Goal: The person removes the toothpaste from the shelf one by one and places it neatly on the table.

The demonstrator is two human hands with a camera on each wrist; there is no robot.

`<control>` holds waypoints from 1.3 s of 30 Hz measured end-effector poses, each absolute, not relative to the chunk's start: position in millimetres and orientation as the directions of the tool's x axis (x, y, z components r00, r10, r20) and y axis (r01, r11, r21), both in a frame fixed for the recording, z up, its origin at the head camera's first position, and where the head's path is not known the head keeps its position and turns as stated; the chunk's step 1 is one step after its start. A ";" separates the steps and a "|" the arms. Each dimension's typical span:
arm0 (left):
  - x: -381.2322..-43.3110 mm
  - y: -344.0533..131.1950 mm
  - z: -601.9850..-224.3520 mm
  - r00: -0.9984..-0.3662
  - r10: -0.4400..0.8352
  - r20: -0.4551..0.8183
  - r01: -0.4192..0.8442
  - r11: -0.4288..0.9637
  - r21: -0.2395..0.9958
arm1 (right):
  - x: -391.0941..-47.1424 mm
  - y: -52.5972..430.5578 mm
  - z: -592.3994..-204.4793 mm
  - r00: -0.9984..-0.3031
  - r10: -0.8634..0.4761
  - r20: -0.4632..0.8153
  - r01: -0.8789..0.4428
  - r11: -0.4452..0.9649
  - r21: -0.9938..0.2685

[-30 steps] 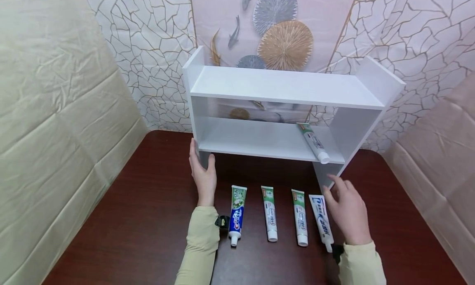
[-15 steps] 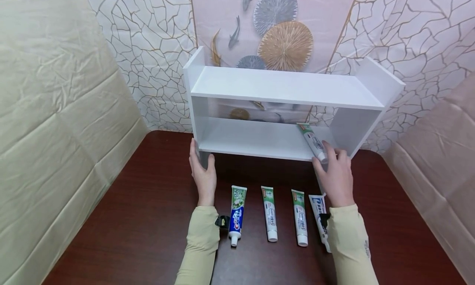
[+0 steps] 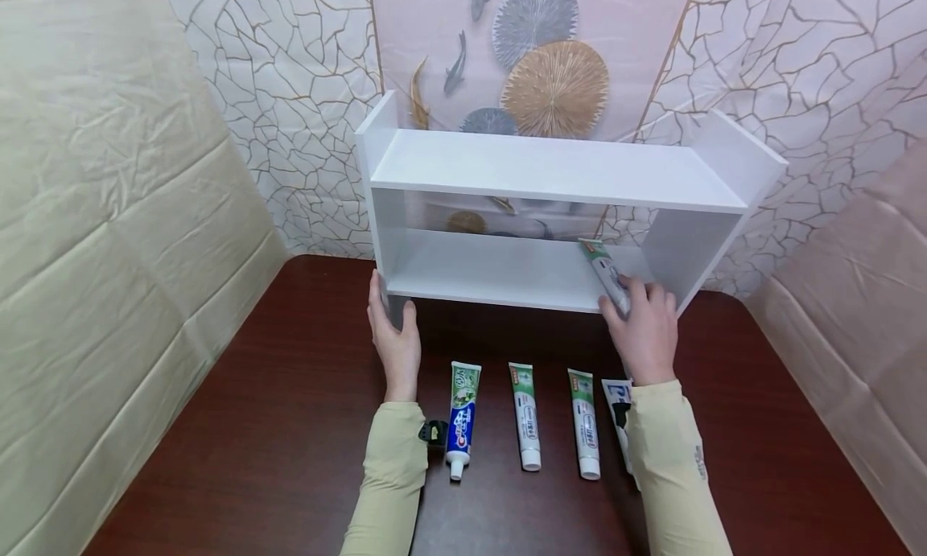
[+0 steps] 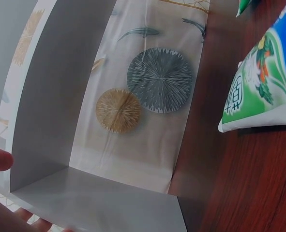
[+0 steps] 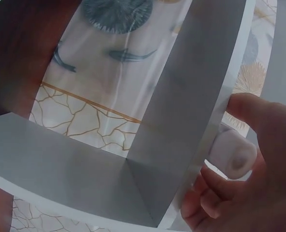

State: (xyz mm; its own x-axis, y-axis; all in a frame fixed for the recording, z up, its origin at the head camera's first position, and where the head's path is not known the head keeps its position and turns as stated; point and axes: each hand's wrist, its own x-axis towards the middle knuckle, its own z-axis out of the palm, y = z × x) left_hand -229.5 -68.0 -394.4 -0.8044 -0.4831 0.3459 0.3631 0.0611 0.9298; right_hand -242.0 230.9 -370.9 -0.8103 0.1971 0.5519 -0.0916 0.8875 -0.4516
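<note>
A white two-tier shelf rack (image 3: 558,170) stands on the table. My left hand (image 3: 394,343) rests at its lower left side panel, fingers straight along the outside and thumb spread toward the inside. On the middle board lies a green-and-white toothpaste tube (image 3: 604,270), its cap end toward the front right. My right hand (image 3: 647,331) holds that end between thumb and fingers. In the right wrist view, the white cap (image 5: 235,157) shows between thumb and curled fingers, beside the board's edge.
On the dark red table (image 3: 290,427) lie a blue-and-green toothpaste tube (image 3: 462,419), two green-and-white tubes, one (image 3: 525,415) left of the other (image 3: 583,423), and a white-and-blue tube (image 3: 618,403) partly under my right forearm. A patterned cloth (image 3: 304,97) hangs behind.
My right hand has moved up and left from beside the rack to the tube on the middle board and now holds its cap end. The left hand has stayed put.
</note>
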 end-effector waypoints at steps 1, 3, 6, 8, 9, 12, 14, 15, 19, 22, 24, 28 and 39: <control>-230.8 -68.5 -396.1 -0.804 -0.483 0.346 0.362 0.062 0.930 | -242.7 230.7 -370.5 -0.808 0.197 0.555 -0.091 0.889 -0.448; -233.5 -69.2 -399.6 -0.806 -0.482 0.344 0.360 0.063 0.931 | -243.4 229.9 -370.0 -0.805 0.198 0.559 -0.089 0.892 -0.444; -243.4 -71.2 -412.0 -0.806 -0.484 0.342 0.360 0.057 0.931 | -243.4 228.3 -369.8 -0.799 0.205 0.566 -0.087 0.891 -0.446; -249.3 -72.2 -419.2 -0.803 -0.488 0.343 0.366 0.050 0.929 | -243.0 227.3 -369.8 -0.795 0.209 0.570 -0.086 0.890 -0.447; -253.2 -73.1 -423.6 -0.800 -0.492 0.343 0.367 0.051 0.929 | -242.8 227.0 -369.8 -0.792 0.209 0.574 -0.086 0.892 -0.443; -257.3 -73.3 -428.8 -0.792 -0.499 0.352 0.374 0.060 0.926 | -240.9 227.4 -370.1 -0.785 0.207 0.584 -0.087 0.896 -0.435; -258.2 -73.3 -429.8 -0.787 -0.502 0.358 0.378 0.066 0.924 | -239.3 228.0 -370.5 -0.781 0.205 0.590 -0.090 0.898 -0.431; -258.4 -73.3 -429.9 -0.784 -0.504 0.362 0.379 0.073 0.923 | -238.3 228.1 -370.8 -0.782 0.204 0.589 -0.090 0.898 -0.431; -257.7 -72.9 -429.6 -0.772 -0.512 0.377 0.393 0.082 0.916 | -233.9 228.5 -372.9 -0.785 0.202 0.586 -0.092 0.897 -0.432; -257.7 -72.8 -430.0 -0.763 -0.518 0.386 0.400 0.090 0.912 | -231.0 228.7 -374.6 -0.789 0.197 0.582 -0.094 0.898 -0.430; -257.5 -73.2 -430.3 -0.765 -0.518 0.384 0.399 0.088 0.913 | -229.4 229.0 -375.7 -0.789 0.191 0.585 -0.099 0.899 -0.427; -257.2 -73.8 -430.2 -0.775 -0.508 0.377 0.397 0.073 0.915 | -226.6 230.6 -377.1 -0.785 0.187 0.591 -0.106 0.899 -0.425; -254.4 -72.8 -427.8 -0.782 -0.500 0.373 0.390 0.075 0.918 | -211.0 233.2 -376.4 -0.820 0.186 0.541 -0.086 0.895 -0.438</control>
